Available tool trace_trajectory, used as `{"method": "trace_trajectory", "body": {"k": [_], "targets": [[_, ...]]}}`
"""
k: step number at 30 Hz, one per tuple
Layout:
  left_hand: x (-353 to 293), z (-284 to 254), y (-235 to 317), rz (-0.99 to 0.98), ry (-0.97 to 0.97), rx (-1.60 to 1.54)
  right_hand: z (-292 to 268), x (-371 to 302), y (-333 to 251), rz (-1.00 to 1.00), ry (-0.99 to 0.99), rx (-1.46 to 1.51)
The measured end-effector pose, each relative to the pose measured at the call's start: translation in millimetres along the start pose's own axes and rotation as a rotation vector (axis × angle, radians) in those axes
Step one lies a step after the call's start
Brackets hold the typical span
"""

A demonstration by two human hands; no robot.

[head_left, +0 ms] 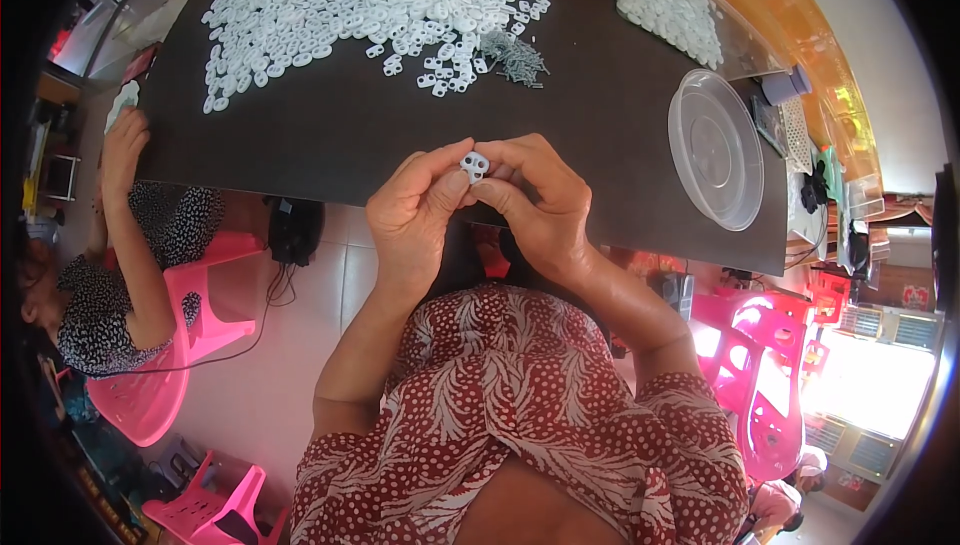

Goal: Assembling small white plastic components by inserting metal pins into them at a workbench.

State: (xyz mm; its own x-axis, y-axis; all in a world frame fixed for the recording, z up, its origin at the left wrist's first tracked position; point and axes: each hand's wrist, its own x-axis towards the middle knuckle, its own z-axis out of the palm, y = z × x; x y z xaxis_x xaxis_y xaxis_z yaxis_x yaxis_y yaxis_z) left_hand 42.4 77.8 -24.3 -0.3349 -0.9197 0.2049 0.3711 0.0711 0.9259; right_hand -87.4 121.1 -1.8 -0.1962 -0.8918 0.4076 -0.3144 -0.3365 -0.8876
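Both hands meet just past the table's near edge, in the middle of the head view. My left hand (415,200) pinches a small white two-hole plastic piece (475,162) between thumb and fingers. From the other side, my right hand (545,195) grips the same piece with its thumb and forefinger. The fingertips hide part of it. Farther off lies a large heap of white oval plastic rings (275,20). Loose two-hole white pieces (440,75) lie at its near right side, beside a small pile of thin grey metal parts, seemingly springs (518,60).
The dark table (590,125) carries a round clear plastic lid (715,150) at right. Behind it, a clear tray (668,10) holds more white parts. At left sits another person, whose hand (125,140) touches something white at the table edge. Pink chairs (150,385) stand around.
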Motion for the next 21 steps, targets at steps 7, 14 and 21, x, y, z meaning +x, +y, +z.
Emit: {"method": "trace_trajectory", "body": {"k": [7, 14, 21], "targets": [[0, -1, -4, 0.055, 0.002, 0.045, 5, -4, 1, 0.007, 0.020, 0.005], [-4, -1, -2, -0.023, 0.040, -0.017, 9, -7, -3, 0.028, 0.034, 0.004], [-5, -2, 0, 0.016, 0.019, 0.044, 9, -8, -6, 0.009, 0.032, -0.024]]}}
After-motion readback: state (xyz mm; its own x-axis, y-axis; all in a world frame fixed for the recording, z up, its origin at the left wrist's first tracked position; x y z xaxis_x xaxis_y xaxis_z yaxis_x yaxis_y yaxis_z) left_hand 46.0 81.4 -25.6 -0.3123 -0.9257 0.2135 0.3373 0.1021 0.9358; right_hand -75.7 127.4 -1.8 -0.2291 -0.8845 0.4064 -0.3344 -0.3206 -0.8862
